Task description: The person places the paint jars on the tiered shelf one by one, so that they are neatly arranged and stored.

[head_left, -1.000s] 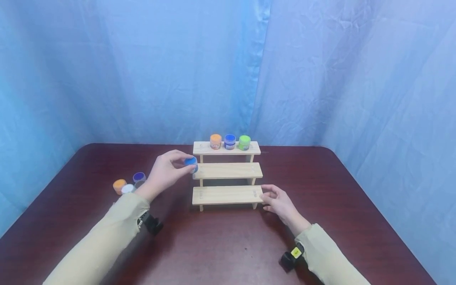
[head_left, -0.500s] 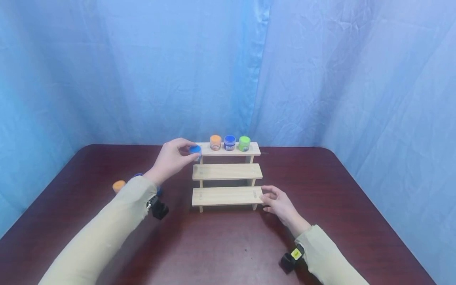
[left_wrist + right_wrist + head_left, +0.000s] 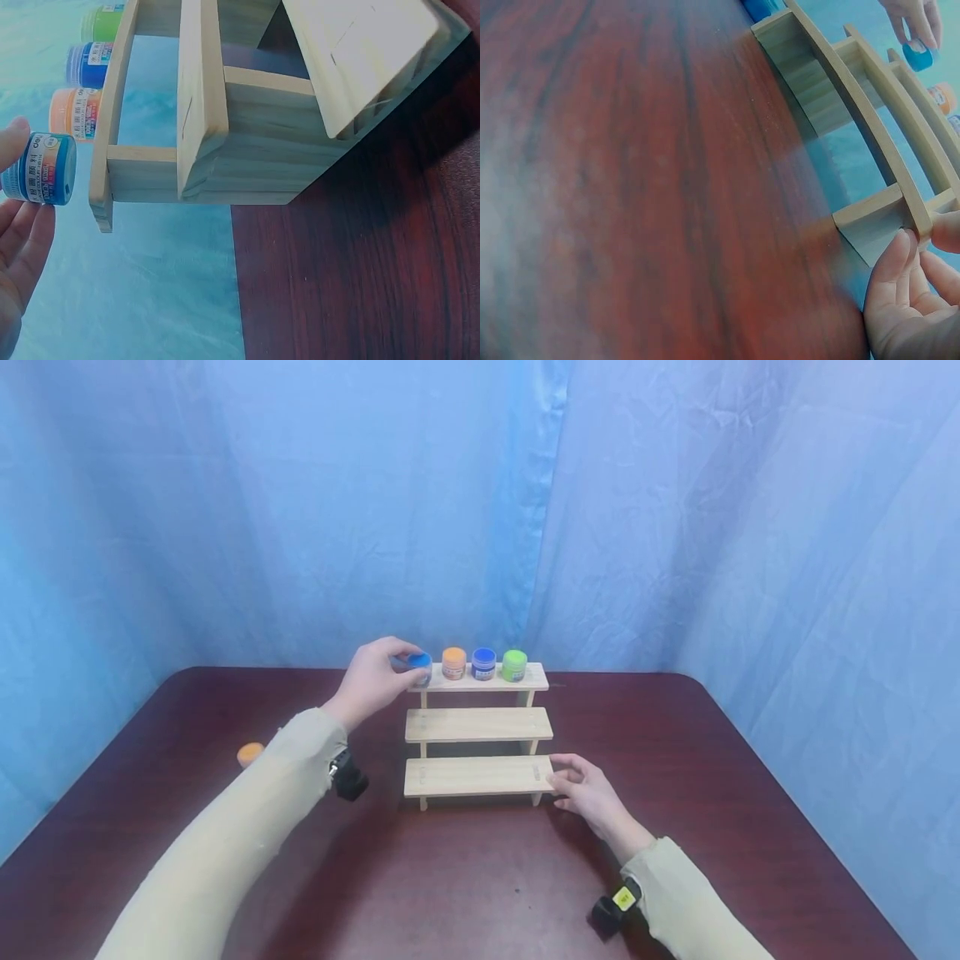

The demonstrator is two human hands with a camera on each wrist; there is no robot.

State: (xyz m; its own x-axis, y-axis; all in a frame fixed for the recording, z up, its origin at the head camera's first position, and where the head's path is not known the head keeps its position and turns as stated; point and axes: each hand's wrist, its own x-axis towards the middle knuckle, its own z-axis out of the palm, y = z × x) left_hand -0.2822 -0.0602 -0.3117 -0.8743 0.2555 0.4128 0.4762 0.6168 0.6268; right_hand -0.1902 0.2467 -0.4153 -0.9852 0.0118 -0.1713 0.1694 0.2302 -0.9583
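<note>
My left hand (image 3: pixel 372 681) pinches a small paint jar with a blue lid (image 3: pixel 421 661) between thumb and fingers at the left end of the top shelf. In the left wrist view this blue paint jar (image 3: pixel 49 169) is just above the shelf board, with a gap between. The three-tier wooden stand (image 3: pixel 478 725) has an orange jar (image 3: pixel 453 664), a dark blue jar (image 3: pixel 483 664) and a green jar (image 3: pixel 514 666) in a row on its top shelf. My right hand (image 3: pixel 591 791) grips the right end of the bottom shelf, thumb against its edge in the right wrist view.
Another orange-lidded jar (image 3: pixel 250 753) stands on the dark red wooden table (image 3: pixel 465 893) at left, partly behind the left sleeve (image 3: pixel 217 835), which hides other jars. Blue curtains (image 3: pixel 360 510) hang behind and beside the table.
My left hand has carried the blue paint jar up and slightly right, from beside the middle shelf to the top shelf's left end. The right hand stays on the bottom shelf.
</note>
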